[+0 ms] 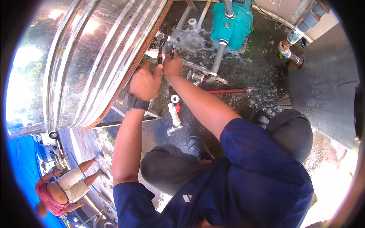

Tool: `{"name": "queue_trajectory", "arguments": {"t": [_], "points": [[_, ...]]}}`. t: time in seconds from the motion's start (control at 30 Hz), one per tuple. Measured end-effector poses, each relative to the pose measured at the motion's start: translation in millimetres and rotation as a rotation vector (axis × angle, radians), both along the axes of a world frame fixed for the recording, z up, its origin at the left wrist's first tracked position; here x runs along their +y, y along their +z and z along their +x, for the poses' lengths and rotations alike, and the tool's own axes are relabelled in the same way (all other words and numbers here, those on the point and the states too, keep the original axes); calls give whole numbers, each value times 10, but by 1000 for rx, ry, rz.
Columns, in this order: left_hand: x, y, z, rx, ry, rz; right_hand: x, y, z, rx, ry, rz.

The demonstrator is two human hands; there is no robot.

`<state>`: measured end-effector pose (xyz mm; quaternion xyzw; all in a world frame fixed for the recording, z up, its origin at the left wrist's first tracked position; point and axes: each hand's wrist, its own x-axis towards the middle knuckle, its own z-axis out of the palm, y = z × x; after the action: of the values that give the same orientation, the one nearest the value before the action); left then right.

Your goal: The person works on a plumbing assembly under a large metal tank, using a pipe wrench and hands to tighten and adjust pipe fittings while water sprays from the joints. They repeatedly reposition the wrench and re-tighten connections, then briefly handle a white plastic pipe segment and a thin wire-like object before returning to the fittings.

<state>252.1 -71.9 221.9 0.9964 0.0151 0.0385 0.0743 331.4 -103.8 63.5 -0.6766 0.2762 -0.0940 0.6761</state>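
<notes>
The pliers (164,51), with dark and red handles, stood upright at the base of the big steel tank (95,57), their tip at a small fitting (172,39) from which water (192,40) sprayed to the right. The left hand (144,83) was curled loosely, thumb up against the lower end of the handles; the right hand (172,65) was closed around the handles just beside it, so both hands met on the tool. A dark wristband (137,102) sat on the left wrist. The tank's rusty lower rim (142,57) crowded the hands from the left. To the right, a grey pipe (218,59) rose to a teal pump (232,23), leaving only a narrow wet gap. Below the forearms, a white valve piece (174,114) lay on the dark ground, near the person's shoe (195,146).
</notes>
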Motion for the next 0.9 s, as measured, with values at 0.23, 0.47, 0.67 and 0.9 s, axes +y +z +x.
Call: {"name": "queue_trajectory", "arguments": {"t": [0.23,0.47,0.67,0.9], "points": [[144,-325,410,134,86,-106,141,25,-3,-64,-100,221],[184,-620,439,52,214,-223,166,-63,67,-45,-119,360],[241,-712,480,138,272,-324,239,-313,115,-119,-127,325],[126,-890,387,-49,184,-196,152,-391,181,-67,-94,164]]}}
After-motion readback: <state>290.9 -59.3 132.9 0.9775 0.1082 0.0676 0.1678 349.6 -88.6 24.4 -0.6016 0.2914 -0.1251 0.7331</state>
